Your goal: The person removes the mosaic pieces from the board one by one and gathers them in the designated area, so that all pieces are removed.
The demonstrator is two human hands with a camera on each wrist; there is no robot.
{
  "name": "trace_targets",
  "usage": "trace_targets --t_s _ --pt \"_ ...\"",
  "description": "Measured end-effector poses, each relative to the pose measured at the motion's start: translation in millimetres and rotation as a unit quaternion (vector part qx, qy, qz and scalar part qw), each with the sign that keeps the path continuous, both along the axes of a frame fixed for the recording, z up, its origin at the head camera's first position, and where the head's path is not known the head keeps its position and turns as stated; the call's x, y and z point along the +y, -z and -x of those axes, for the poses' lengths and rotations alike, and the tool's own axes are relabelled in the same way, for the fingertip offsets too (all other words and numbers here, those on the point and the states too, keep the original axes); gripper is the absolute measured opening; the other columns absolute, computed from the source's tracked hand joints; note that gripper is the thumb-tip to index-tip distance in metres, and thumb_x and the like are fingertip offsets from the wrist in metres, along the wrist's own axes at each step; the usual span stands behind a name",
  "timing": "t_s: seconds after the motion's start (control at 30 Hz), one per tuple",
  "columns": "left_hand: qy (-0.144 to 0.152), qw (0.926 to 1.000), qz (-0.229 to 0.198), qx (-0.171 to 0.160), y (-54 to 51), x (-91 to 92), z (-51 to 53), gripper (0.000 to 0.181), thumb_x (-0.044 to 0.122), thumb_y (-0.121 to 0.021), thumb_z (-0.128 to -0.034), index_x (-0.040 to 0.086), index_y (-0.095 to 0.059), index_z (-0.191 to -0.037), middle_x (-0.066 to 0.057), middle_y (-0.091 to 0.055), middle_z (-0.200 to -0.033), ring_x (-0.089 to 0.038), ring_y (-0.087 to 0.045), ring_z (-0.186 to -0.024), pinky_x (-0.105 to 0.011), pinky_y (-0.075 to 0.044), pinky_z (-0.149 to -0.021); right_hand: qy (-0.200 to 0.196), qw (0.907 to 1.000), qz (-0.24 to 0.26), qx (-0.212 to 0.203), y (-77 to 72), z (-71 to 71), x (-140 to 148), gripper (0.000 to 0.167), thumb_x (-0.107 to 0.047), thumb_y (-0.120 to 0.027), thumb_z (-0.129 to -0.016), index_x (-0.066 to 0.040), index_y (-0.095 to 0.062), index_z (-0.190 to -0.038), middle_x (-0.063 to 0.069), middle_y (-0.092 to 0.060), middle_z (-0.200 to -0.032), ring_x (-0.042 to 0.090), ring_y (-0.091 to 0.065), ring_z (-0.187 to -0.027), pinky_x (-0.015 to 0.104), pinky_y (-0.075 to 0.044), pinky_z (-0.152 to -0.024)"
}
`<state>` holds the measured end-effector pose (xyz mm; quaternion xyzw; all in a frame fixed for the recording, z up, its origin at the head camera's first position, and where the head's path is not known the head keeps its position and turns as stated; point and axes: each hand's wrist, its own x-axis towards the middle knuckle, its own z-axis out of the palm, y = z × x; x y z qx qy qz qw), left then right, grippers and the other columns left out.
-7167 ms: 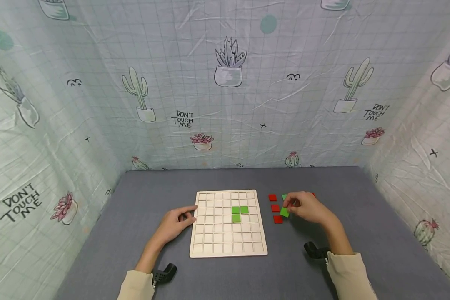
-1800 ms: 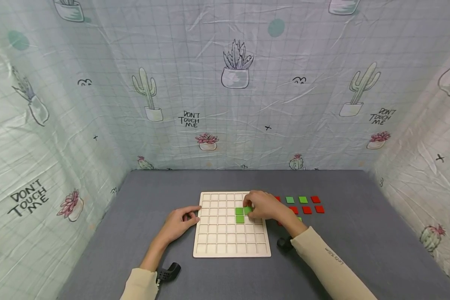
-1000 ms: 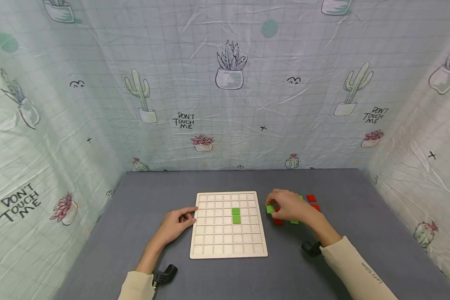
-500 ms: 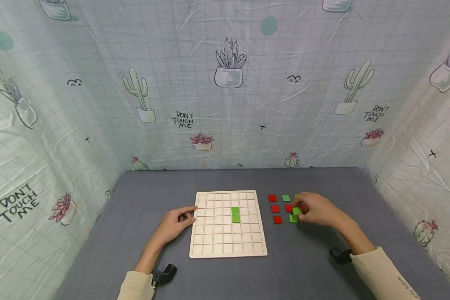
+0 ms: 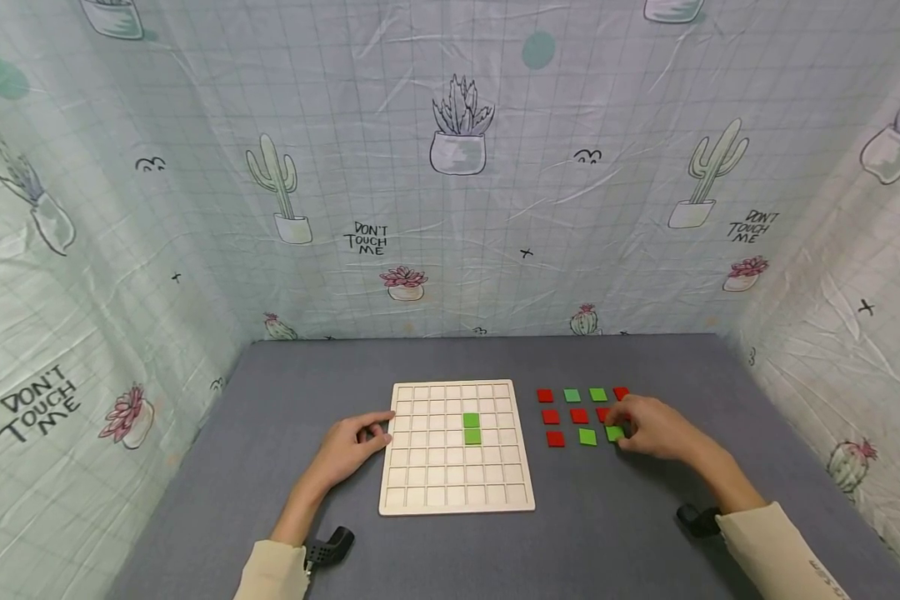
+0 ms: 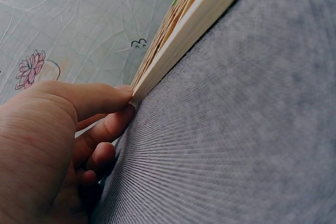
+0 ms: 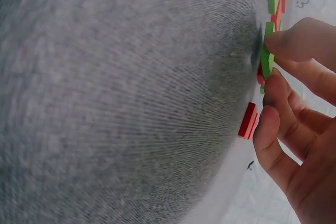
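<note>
My left hand [image 5: 352,446] touches the left edge of a pale wooden grid board [image 5: 420,492] with its thumb and index finger. In the left wrist view those fingertips [image 6: 123,95] meet the board's side. Two green square tiles, an upper one [image 5: 471,420] and a lower one [image 5: 472,436], lie in the grid one below the other. To the right of the board, my right hand [image 5: 656,429] pinches a green tile [image 5: 614,433] at the front right of the loose tiles. In the right wrist view that green tile [image 7: 267,51] is between thumb and fingers, tilted and close to the cloth.
Loose tiles lie in rows right of the board: several red ones, such as a front red tile [image 5: 555,439], and green ones, including a front green tile [image 5: 587,437] and a bluish-green tile [image 5: 572,396]. Grey cloth [image 5: 450,558] covers the table; a patterned curtain [image 5: 450,208] surrounds it.
A green tile has left the board's grid, leaving two there. My right hand has carried it rightward to the front row of loose tiles. My left hand stays at the board's edge.
</note>
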<state>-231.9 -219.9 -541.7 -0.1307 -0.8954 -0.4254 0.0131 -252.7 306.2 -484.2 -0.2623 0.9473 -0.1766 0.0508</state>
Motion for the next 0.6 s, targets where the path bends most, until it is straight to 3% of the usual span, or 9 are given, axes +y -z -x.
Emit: trace_targets --t_s 0.6 --pt "0.001 1.0 -0.008 0.001 -0.2 -0.4 0.8 0.036 0.024 -0.074 -0.0968 0.016 -0.072 -0.132 0.007 -0.07 -0.088 -0.006 -0.049 -0.061 -0.024 -0.04 -0.061 0.013 0.9997 -0.011 -0.018 2.3 3.0 -2.7 0.023 -0.008 -0.082 -0.081 -0.011 -0.076 -0.104 0.003 -0.072 -0.105 0.01 -0.059 -0.08 0.033 -0.05 -0.069"
